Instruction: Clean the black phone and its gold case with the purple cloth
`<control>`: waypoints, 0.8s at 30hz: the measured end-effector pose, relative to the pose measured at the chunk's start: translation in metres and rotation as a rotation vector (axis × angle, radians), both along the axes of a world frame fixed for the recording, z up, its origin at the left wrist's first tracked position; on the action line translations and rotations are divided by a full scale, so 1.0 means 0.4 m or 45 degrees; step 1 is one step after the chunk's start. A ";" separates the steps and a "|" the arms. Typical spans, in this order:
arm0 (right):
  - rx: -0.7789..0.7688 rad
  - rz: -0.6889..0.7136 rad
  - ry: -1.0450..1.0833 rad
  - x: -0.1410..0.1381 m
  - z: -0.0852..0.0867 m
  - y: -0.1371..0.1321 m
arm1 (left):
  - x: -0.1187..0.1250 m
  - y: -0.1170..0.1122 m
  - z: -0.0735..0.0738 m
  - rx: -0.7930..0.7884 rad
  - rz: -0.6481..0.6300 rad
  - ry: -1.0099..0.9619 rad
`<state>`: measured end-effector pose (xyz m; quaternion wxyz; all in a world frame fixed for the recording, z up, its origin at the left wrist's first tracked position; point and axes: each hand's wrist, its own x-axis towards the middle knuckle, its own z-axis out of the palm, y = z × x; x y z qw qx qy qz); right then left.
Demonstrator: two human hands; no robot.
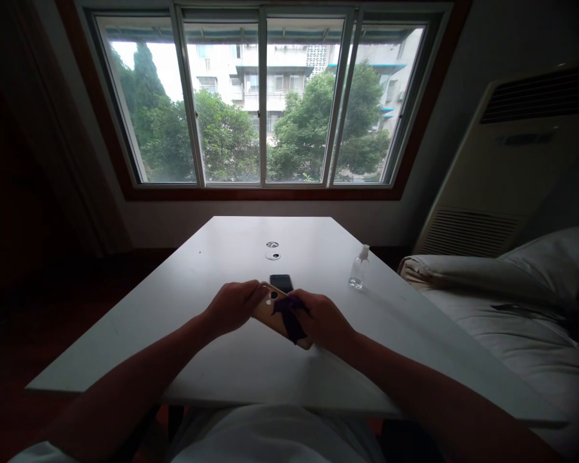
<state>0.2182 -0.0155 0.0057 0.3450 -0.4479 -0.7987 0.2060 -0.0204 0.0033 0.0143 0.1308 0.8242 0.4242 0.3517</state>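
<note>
My left hand (234, 305) is closed round the upper end of a gold-coloured phone (270, 308), held back side up just above the white table (174, 321). My right hand (321, 318) presses a dark purple cloth (289, 318) against the phone's back, fingers curled on the cloth. A second phone (280, 282) lies flat with its dark screen up, just beyond my hands.
A small clear spray bottle (359, 268) stands on the table to the right. Two round cable grommets (272, 250) sit near the table's middle. A bed with white bedding (511, 302) is at the right, an air-conditioning unit (516, 161) behind it, a wide window (263, 103) ahead.
</note>
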 end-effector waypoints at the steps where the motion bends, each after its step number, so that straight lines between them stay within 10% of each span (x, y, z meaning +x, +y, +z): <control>1: -0.001 -0.005 0.036 0.002 0.000 0.002 | -0.003 0.002 0.001 0.019 0.029 -0.042; 14: -0.596 0.101 0.982 0.026 -0.027 0.072 | -0.023 -0.001 -0.003 0.243 0.257 -0.421; 24: -0.790 0.255 1.031 -0.004 -0.042 0.042 | -0.023 0.003 -0.018 0.290 0.286 -0.491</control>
